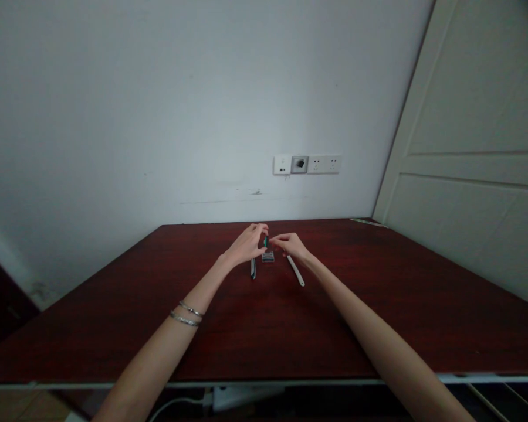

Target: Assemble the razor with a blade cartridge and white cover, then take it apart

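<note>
My left hand [249,244] is closed, with a small dark piece with a green side [266,241] upright between its thumb and fingers. Close by on the right, the fingertips of my right hand [289,242] are pinched together beside that piece; what they hold, if anything, is too small to make out. Below the piece, a small clear-and-dark flat case [268,257] lies on the table. A slim white handle with a hole at its end [296,272] lies under my right hand. Near my left hand's wrist rests a narrow grey-and-dark strip [253,269], its far end hidden.
The dark red wooden table [264,334] reaches back to a white wall with a row of sockets [308,164]. A pale panelled door [475,152] stands at the right. Below the front edge, a white cable [176,402] shows.
</note>
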Demonstrator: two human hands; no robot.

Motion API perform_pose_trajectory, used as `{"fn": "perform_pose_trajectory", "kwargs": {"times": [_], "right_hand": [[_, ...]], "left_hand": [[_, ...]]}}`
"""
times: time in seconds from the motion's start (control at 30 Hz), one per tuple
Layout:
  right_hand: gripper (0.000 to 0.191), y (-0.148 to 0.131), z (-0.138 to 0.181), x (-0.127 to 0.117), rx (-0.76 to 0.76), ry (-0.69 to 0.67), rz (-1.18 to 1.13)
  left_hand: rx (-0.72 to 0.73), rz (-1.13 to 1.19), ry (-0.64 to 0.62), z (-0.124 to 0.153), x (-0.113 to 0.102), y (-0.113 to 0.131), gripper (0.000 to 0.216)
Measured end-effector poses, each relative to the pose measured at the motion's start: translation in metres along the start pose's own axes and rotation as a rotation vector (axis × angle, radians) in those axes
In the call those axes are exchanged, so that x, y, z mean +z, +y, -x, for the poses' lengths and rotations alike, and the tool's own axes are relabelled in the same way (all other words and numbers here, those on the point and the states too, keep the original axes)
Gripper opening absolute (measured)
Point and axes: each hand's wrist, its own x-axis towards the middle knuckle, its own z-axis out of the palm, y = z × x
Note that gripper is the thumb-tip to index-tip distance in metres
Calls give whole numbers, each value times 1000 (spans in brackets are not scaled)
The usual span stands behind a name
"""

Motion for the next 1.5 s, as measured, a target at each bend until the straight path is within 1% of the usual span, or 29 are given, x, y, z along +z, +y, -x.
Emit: {"fn": "perform_pose_trajectory", "kwargs": {"times": [0.23, 0.4, 0.5, 0.57, 0.63, 0.7, 0.77, 0.83, 0.97, 1.07, 1.23, 1.37, 1.43, 1.5], "right_hand": [[28, 2, -2, 2, -24, 39, -95], [29, 4, -2, 3, 13, 52, -127], [29, 6, -3, 4, 35, 63, -162], [30, 7, -3, 4, 45, 89, -198], [30, 8, -2, 4, 58, 125, -246], [31, 8, -2, 5, 72, 156, -297], [31, 7, -1, 7, 78, 182, -344], [31, 5, 0, 10, 75, 202, -388], [32, 2, 3, 17, 64, 207, -451], [31, 0, 5, 22, 63, 187, -464], [28, 1, 6, 24, 75, 170, -432], [32, 6, 2, 18, 30, 163, -316], [36, 9, 0, 14, -32, 139, -198], [34, 12, 0, 8, -156, 103, -7]], "left_hand": [[-11, -25, -7, -4, 8, 1, 51], [-1, -15, -10, -4, 11, 3, 50], [-30, 18, 21, -2, 14, 3, 51], [-65, 55, 81, -1, 17, 1, 51], [-131, 107, 165, 0, 19, -3, 44], [-240, 196, 236, 0, 22, -7, 31], [-358, 307, 276, 0, 24, -11, 20], [-465, 428, 290, 0, 27, -12, 20], [-650, 719, 269, 1, 33, -8, 28], [-695, 869, 291, 2, 36, -5, 28], [-706, 927, 301, 3, 38, -7, 24], [-721, 910, 287, 4, 37, -11, 21], [-739, 895, 273, 5, 35, -12, 22], [-753, 894, 253, 6, 34, -13, 22]]}}
